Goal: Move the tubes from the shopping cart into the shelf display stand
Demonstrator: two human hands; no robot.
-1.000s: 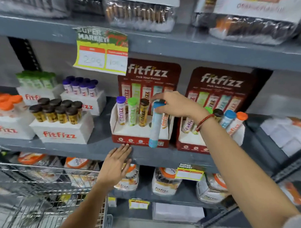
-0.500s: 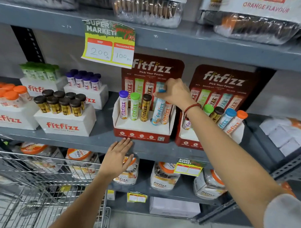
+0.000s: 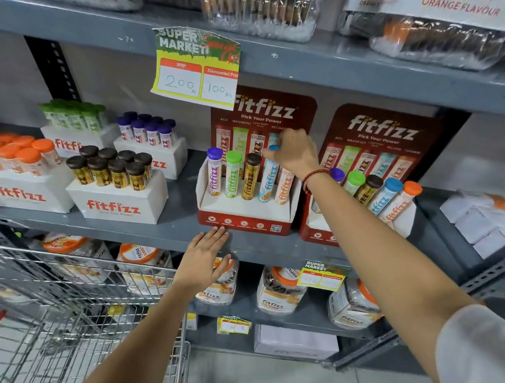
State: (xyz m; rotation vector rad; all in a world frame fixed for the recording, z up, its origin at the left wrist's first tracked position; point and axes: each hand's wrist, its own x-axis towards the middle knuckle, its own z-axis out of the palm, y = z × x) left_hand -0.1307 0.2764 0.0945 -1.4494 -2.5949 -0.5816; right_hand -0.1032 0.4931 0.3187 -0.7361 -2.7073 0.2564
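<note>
On the middle shelf (image 3: 172,234), our right hand (image 3: 294,154) rests on top of the blue-capped tube (image 3: 268,179), fingertips pinched around its cap, with the tube's lower end already down in the fourth slot of the left Fitfizz display stand (image 3: 246,217). We hold it by the cap, we judge, because that is the only part clear of its neighbours, and pressing from above should seat it at the same backward lean as the rest.

Our left hand (image 3: 203,257) lies flat with fingers spread and released, grasping nothing, its fingertips touching the shelf edge just below the stand's red front lip. That looks like bracing, so the light cardboard does not slide back as we push.

This stand now holds five tubes in a row: purple-capped (image 3: 214,172), green-capped (image 3: 233,174), brown-capped (image 3: 250,177), our blue one, and an orange-labelled tube (image 3: 284,187) whose cap is hidden behind our wrist. Every slot appears filled. Just beside it, the right stand (image 3: 318,232) carries the same colour order, its tubes tilting further to the right.

Near the lower left, the wire shopping cart (image 3: 77,283) shows mostly bare mesh; we cannot tell whether any tubes are left in it. Farther left, white Fitfizz boxes (image 3: 117,207) hold grouped tubes by cap colour.
</note>
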